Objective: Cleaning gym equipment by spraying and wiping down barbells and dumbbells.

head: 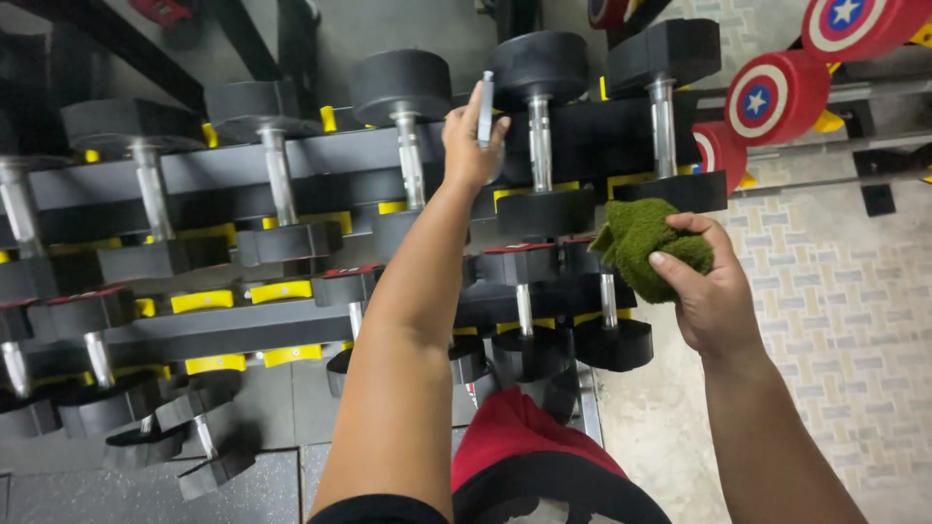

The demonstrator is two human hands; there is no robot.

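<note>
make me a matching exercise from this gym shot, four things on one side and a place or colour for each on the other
Things:
1. cloth
2. small metal cylinder
3. round discs with a star
4. dumbbells

Places or colours:
A. red, white and blue, upper right
B. green, in the right hand
C. black ends, on the rack
D. in the left hand, raised to the top row

Pairs: 1-B, 2-D, 3-A, 4-C

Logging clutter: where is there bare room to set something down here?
Bare tiled floor lies right of the rack, beyond the right hand with the cloth. Grey floor at the rack's foot is partly free. The shelves are packed with dumbbells.
</note>
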